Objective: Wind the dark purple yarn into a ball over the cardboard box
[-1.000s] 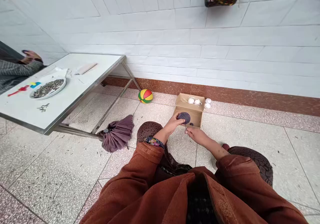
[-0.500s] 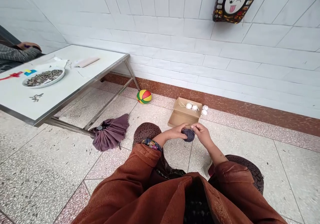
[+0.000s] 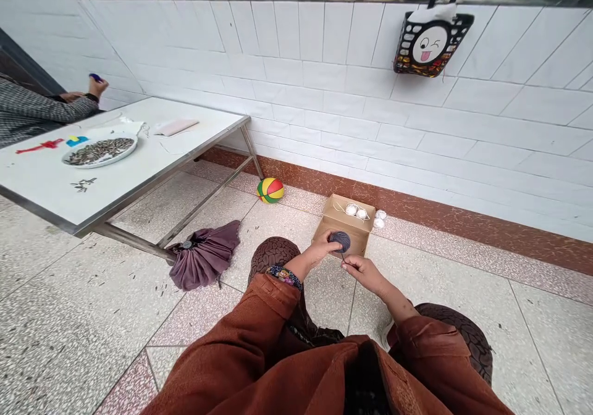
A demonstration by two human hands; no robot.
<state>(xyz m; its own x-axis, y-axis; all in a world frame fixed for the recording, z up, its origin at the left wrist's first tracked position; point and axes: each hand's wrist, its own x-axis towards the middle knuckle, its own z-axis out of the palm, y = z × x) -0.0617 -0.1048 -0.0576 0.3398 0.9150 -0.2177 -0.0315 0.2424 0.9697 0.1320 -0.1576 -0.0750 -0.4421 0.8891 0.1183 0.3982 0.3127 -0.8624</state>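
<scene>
Head view: yarn in left hand, strand in right

The left hand grips a ball of dark yarn, fingers curled round its side. The right hand, just below and to the right, is closed, pinching the strand that runs down from the yarn. Both hands are near an open box on the floor, and the yarn shows in front of it; its height above cannot be told. White balls with loose thread lie in the wall-side part of the box, and white pieces sit just beside it. Left of the box rests a striped ball. Purple cloth lies by the table, which bears a plate of seeds.
</scene>
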